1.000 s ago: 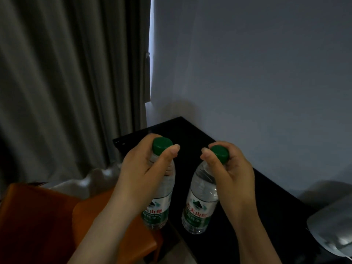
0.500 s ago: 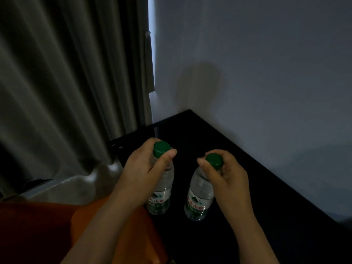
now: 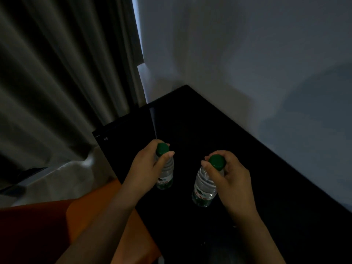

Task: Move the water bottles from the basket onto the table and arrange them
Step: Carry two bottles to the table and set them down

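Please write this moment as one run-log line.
left hand: grips left bottle | right hand: grips right bottle | both over black table

Nothing reads clearly. The label on the left bottle and the label on the right bottle, lower centre, are blurred. A pale mark on the table corner, left of centre, is illegible.

Two water bottles, two green caps, my two hands, one black table, one orange seat, one curtain.
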`<act>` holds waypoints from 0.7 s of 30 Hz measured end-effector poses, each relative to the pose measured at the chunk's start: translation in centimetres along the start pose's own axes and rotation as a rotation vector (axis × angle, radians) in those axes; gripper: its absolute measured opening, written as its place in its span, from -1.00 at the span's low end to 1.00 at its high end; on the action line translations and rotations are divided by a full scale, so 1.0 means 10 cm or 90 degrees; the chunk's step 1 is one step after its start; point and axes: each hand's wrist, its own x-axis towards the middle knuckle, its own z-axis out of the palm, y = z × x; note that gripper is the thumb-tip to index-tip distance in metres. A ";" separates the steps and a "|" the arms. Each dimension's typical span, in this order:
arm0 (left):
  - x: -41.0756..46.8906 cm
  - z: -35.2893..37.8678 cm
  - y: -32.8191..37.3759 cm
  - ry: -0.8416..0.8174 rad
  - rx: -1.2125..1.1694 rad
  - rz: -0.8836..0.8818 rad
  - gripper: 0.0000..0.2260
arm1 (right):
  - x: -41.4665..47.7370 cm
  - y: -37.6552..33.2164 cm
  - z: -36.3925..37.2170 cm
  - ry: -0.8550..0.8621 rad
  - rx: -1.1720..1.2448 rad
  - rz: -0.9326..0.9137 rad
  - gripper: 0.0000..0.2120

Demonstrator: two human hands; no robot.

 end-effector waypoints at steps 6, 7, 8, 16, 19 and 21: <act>0.34 0.16 -0.30 -0.029 0.019 -0.020 -0.82 | 0.05 0.16 0.07 -0.009 -0.029 0.042 -0.84; 0.39 0.17 -0.33 -0.029 0.022 -0.019 -0.82 | 0.07 0.18 0.08 -0.009 -0.037 0.039 -0.83; 0.43 0.19 -0.36 -0.030 0.024 -0.020 -0.81 | 0.08 0.20 0.09 -0.008 -0.041 0.030 -0.81; 0.65 0.28 -0.39 -0.004 0.011 -0.029 -0.77 | 0.16 0.34 0.17 -0.027 -0.008 0.038 -0.78; 0.68 0.28 -0.36 -0.008 0.016 -0.030 -0.77 | 0.20 0.38 0.21 -0.032 -0.004 0.036 -0.82; 0.71 0.29 -0.35 -0.022 0.024 -0.021 -0.78 | 0.24 0.39 0.23 -0.031 -0.012 0.033 -0.80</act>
